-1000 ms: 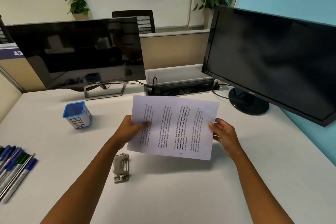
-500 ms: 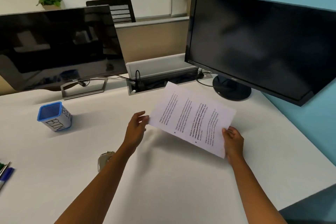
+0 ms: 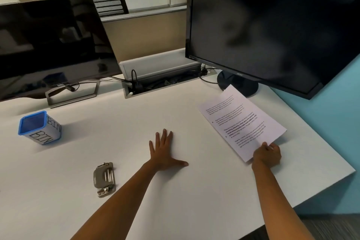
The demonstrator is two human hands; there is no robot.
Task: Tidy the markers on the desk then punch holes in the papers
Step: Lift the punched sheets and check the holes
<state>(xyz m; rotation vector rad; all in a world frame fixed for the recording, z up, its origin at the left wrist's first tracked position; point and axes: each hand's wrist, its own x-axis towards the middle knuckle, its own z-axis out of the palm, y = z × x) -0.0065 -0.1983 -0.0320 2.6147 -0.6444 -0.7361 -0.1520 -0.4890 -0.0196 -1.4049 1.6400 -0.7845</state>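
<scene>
My left hand (image 3: 163,150) lies flat on the white tabletop (image 3: 136,122), nearer the grey metal hole punch (image 3: 104,179); my right hand (image 3: 267,155) pinches the printed white paper sheet (image 3: 241,121), angled far-left.

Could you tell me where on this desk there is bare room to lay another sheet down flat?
Bare desk lies between the left hand and the paper held by the right hand, and between the bin cup and the hole punch. The back is crowded: monitor stands and cable tray.
</scene>
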